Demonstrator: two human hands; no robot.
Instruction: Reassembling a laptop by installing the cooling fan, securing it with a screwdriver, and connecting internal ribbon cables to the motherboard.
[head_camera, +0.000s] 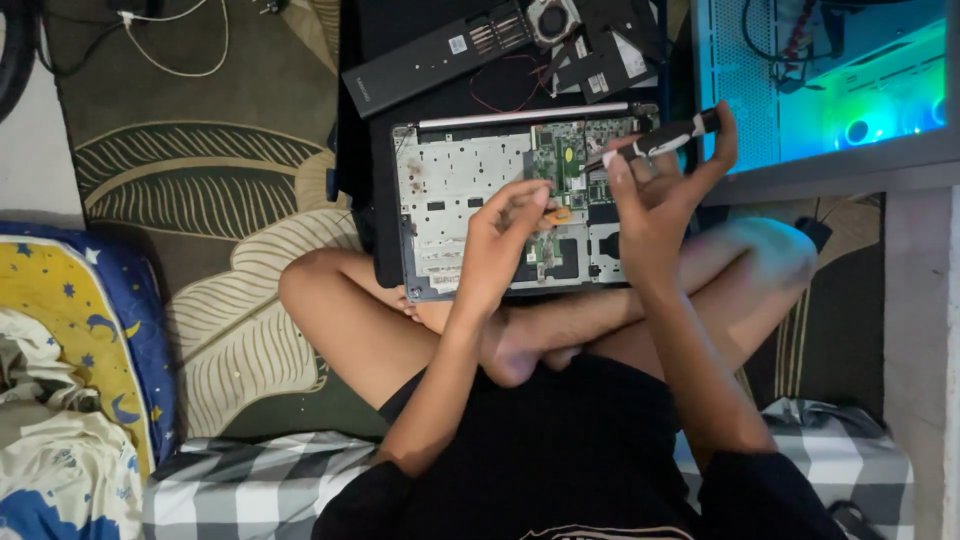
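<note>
An opened laptop base (455, 195) lies on my crossed legs, its silver inner frame and green circuit board (560, 160) exposed. My left hand (500, 240) rests on the base, fingertips pinching a small orange piece (557, 215) beside the board. My right hand (660, 190) is raised over the board's right side and grips a black-handled screwdriver (672, 135), its tip pointing left toward the board.
A long black battery bar (430, 60), a small fan (552, 18) and other black parts lie beyond the laptop. A lit computer case (840, 85) glows blue-green at the right. A leaf-patterned rug (210, 200), white cables (180, 45) and bedding (70, 350) are at left.
</note>
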